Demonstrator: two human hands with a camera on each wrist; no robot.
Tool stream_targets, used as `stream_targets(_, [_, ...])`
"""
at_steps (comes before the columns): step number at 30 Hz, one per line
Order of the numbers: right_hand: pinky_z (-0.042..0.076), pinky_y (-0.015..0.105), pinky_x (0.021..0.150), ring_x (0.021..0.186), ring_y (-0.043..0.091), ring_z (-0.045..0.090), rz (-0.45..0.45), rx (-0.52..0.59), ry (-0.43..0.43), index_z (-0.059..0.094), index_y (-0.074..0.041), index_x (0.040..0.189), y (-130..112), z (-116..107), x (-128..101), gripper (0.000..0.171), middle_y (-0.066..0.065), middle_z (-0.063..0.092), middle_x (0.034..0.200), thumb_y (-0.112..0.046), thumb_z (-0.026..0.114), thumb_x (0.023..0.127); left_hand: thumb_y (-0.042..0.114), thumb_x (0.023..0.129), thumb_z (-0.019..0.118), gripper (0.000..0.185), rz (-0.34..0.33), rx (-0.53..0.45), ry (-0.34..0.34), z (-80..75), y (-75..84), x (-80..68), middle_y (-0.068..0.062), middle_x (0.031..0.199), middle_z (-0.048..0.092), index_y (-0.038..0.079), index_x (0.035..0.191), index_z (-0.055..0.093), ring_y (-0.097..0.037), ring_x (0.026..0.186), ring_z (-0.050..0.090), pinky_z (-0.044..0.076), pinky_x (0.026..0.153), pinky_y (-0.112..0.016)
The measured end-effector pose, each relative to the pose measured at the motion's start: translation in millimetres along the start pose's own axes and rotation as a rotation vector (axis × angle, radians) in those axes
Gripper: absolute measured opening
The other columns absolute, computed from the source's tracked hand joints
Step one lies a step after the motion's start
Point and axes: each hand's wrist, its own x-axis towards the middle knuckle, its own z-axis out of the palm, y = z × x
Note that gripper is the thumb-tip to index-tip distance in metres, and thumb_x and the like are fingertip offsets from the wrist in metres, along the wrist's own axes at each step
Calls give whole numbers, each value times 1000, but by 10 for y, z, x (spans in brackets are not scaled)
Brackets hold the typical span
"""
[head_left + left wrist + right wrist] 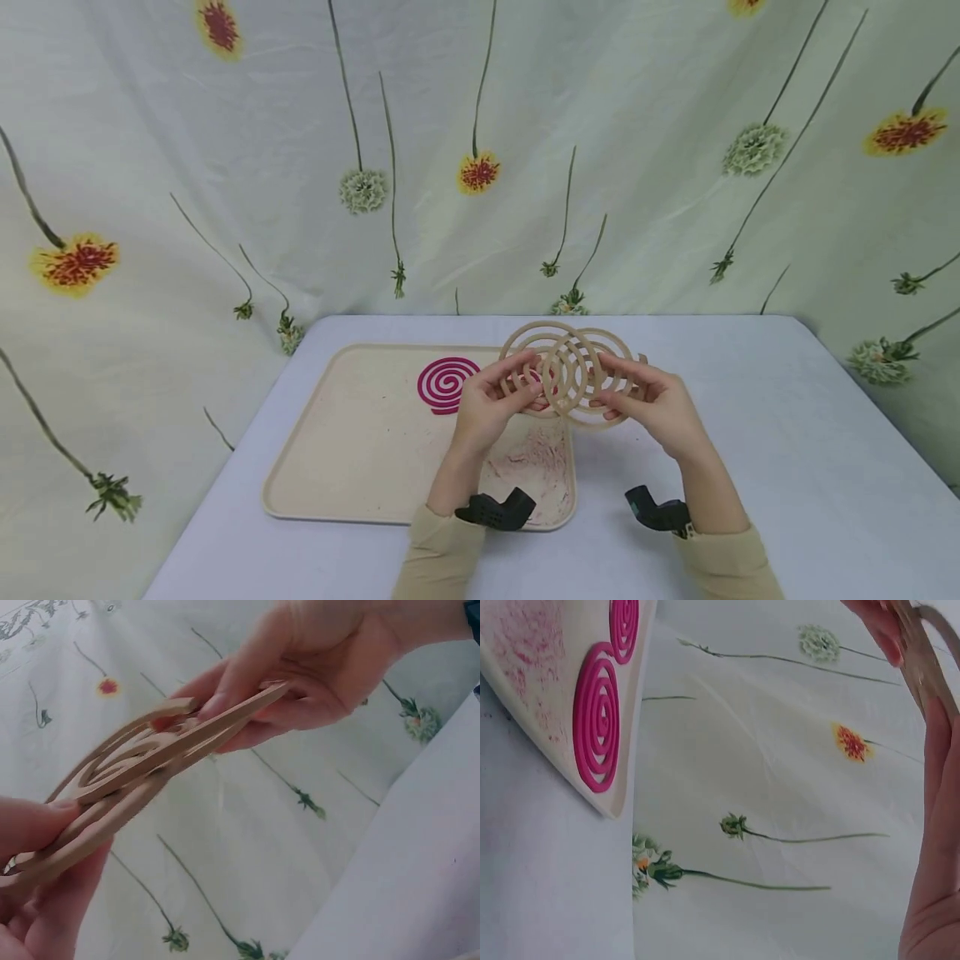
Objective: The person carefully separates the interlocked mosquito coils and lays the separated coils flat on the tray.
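Note:
Two tan mosquito coils (586, 425) are held up over the tray's right end, overlapping and meshed in the middle. My left hand (480, 415) pinches the left coil between thumb and fingers. My right hand (663, 414) grips the right coil the same way. Seen edge-on in the left wrist view, the tan spirals (184, 748) cross at a slant between both hands. On the tray lies a magenta coil (447, 385), just left of my left hand. Another magenta coil (600, 720) shows in the right wrist view, near the tray's corner; in the head view it is mostly hidden behind the tan ones.
The beige tray (352, 450) takes up the left and middle of the white table (795, 467). Reddish powder (532, 462) marks its right end. A cloth with printed flowers (645, 167) hangs behind the table. Both wrists wear black camera mounts (497, 510).

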Motion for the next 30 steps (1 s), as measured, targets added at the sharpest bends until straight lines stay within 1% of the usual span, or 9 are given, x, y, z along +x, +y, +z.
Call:
stream_targets(5, [56, 28, 60, 71, 14, 69, -85, 136, 204, 56, 7, 124, 35, 194, 45, 43, 2, 64, 108, 15, 61, 82, -2, 87, 62, 40, 35, 11, 134, 105, -28, 6, -19, 121, 59, -3, 127, 56, -14, 76, 64, 56, 69, -26])
stream_targets(8, [56, 29, 61, 71, 14, 68, -94, 161, 265, 55, 8, 124, 44, 244, 55, 43, 3, 65, 106, 15, 61, 82, 6, 90, 61, 42, 15, 66, 120, 103, -31, 5, -13, 118, 60, 4, 132, 54, -17, 83, 62, 55, 74, -24])
stream_targets(10, [57, 28, 61, 71, 12, 66, -71, 112, 263, 57, 5, 123, 37, 228, 47, 42, 2, 65, 103, 13, 63, 82, 7, 91, 61, 41, 12, 84, 74, 59, -26, 5, -13, 109, 59, 2, 131, 54, -17, 83, 60, 54, 76, -24])
stream_targets(13, [56, 26, 60, 68, 13, 61, -24, -12, 189, 61, 1, 120, 17, 139, 18, 39, 0, 63, 99, 8, 66, 82, -2, 88, 62, 35, 28, 71, -49, -58, -12, -2, -16, 100, 60, -8, 122, 57, -16, 77, 60, 56, 70, -25])
stream_targets(18, [51, 26, 53, 66, 13, 59, 4, -135, -73, 61, 1, 117, -8, -68, -35, 36, 3, 63, 91, 3, 67, 82, -11, 81, 64, 33, 20, 122, -271, -235, 43, -35, -22, 87, 61, -15, 113, 58, -9, 62, 53, 52, 54, -21])
stream_targets(21, [53, 29, 52, 66, 13, 63, -1, -129, -212, 58, 6, 119, -8, -143, -43, 36, 5, 67, 85, 6, 64, 83, -10, 80, 66, 38, -10, 172, -318, -275, 68, -44, -18, 77, 58, -12, 117, 58, -9, 59, 51, 50, 51, -22])
stream_targets(24, [56, 34, 55, 68, 19, 67, 11, -104, -236, 53, 11, 122, 9, -142, -36, 40, 2, 69, 91, 8, 63, 83, -8, 80, 67, 42, -14, 187, -275, -264, 61, -33, -12, 77, 60, -8, 121, 58, -9, 60, 50, 48, 52, -20])
stream_targets(27, [57, 34, 59, 68, 19, 67, 26, -78, -137, 51, 11, 125, 15, -67, -18, 45, -1, 66, 101, 7, 65, 83, -8, 80, 67, 43, -10, 151, -168, -207, 45, -19, -21, 91, 63, -7, 122, 58, -8, 66, 54, 50, 55, -19])
stream_targets(30, [57, 32, 61, 69, 17, 67, 6, -13, -17, 52, 8, 126, 3, 21, 1, 46, 4, 63, 109, 9, 65, 82, -10, 80, 66, 44, 1, 81, -53, -136, 33, -6, -33, 107, 59, -9, 123, 56, -7, 71, 57, 52, 61, -18])
